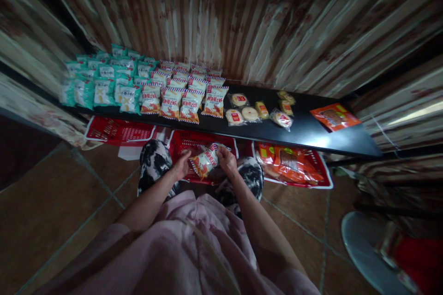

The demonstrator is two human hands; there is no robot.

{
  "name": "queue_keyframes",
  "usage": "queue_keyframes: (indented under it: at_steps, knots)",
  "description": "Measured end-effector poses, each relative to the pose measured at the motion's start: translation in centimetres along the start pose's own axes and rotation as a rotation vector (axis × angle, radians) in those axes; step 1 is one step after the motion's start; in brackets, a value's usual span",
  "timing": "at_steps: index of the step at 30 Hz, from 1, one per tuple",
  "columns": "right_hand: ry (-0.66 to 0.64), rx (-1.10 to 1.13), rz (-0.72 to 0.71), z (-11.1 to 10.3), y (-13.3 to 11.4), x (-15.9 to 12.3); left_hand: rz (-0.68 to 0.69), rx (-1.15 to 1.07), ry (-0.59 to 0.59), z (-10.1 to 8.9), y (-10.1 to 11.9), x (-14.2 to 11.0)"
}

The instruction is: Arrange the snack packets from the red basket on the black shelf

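Observation:
Above the middle red basket (pixel 180 136), between my knees, a snack bag (pixel 206 162) with white, red and orange print is tilted in front of me. My right hand (pixel 227 161) is closed on its upper right end. At the left edge of the same bag, the fingers of my left hand (pixel 182 166) pinch its side. Matching snack bags (pixel 192 103) stand in rows on the black shelf (pixel 256 134) just beyond my hands.
Teal snack bags (pixel 104 84) stand at the shelf's left. Round wrapped pastries (pixel 249 114) and an orange packet (pixel 335 116) lie farther right. Another red basket (pixel 119 131) sits low at left; a right-hand basket (pixel 327 179) contains orange packets. Pleated curtain (pixel 221 14) hangs behind.

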State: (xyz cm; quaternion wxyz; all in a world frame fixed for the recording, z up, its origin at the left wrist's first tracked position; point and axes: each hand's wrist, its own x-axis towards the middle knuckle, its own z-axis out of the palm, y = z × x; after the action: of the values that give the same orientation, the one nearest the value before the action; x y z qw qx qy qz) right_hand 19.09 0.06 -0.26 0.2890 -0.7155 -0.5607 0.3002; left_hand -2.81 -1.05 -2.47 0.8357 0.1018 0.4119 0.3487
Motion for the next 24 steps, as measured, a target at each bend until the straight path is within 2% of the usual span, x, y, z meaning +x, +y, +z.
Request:
queue_keyframes:
  at_steps: [3, 8, 15, 17, 20, 22, 24]
  knots:
    - [-0.044, -0.081, -0.04, -0.2, -0.4, 0.1, -0.045, 0.112, -0.03, -0.2, -0.5, 0.2]
    - [-0.139, -0.181, -0.134, -0.4, -1.2, 0.0, -0.035, 0.332, -0.077, -0.3, -1.2, 0.1]
    - [-0.163, -0.228, -0.188, 0.6, -2.5, 0.3, -0.033, 0.36, -0.042, -0.6, -1.6, 0.0]
    - [-0.137, -0.201, -0.181, 1.0, -2.7, 0.4, -0.024, 0.348, -0.037, -0.7, -1.6, 0.2]
    - [0.014, -0.038, -0.079, 1.8, -2.6, 0.2, -0.006, 0.318, -0.025, -0.6, -1.3, 0.4]
    - [0.112, 0.104, 0.023, 2.3, -2.1, -0.3, 0.02, 0.273, 0.026, -0.5, -1.1, 0.6]
    - [0.117, 0.243, 0.106, 2.8, -1.6, -1.2, 0.05, 0.224, 0.1, -0.4, -0.9, 0.7]
